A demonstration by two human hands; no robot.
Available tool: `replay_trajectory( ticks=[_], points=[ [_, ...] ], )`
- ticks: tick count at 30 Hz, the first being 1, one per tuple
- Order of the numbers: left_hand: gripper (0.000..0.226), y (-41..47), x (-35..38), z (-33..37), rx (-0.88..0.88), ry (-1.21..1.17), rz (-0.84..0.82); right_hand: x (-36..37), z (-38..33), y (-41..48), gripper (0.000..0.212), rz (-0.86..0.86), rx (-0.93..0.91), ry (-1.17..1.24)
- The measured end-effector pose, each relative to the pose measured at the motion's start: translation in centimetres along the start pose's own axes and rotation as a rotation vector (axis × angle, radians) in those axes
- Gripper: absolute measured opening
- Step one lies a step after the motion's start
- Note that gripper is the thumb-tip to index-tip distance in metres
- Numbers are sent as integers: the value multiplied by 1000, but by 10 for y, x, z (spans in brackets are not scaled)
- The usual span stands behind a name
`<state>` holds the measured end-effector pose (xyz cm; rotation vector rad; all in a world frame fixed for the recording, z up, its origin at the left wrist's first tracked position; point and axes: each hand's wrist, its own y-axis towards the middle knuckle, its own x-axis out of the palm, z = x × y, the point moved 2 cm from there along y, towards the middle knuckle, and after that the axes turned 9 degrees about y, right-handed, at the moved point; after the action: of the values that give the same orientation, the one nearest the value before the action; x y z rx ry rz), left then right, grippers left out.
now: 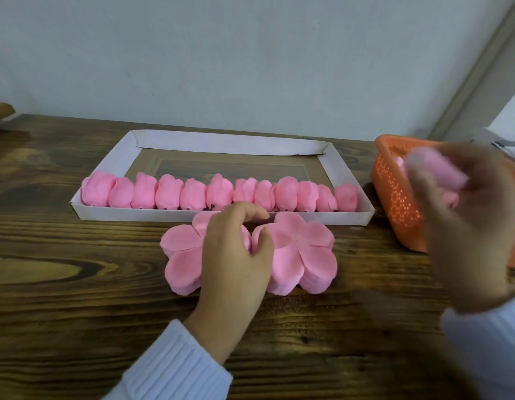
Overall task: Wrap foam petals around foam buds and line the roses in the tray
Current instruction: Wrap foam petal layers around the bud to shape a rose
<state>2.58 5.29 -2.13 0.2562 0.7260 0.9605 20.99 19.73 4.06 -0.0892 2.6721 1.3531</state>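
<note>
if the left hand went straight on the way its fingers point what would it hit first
The left hand would likely meet the near wall of the white tray first, then the pink roses behind it; depth unclear.

Head view, down over table [77, 284]

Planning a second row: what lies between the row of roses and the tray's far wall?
Nothing. In the head view, the floor of the tray between the roses and the far wall is bare.
</note>
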Motion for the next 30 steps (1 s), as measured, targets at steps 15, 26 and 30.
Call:
replay_trajectory(
  ticks=[15, 26, 30],
  points=[
    [23, 5, 7, -2, 13, 576, -214, 49, 19, -65, 30, -131, 638, 474],
    [9, 4, 8, -1, 69, 585, -188, 51, 22, -69, 12, -171, 632, 476],
    [13, 5, 8, -5, 49, 620, -215, 51, 19, -70, 22, -234, 601, 416]
  ],
)
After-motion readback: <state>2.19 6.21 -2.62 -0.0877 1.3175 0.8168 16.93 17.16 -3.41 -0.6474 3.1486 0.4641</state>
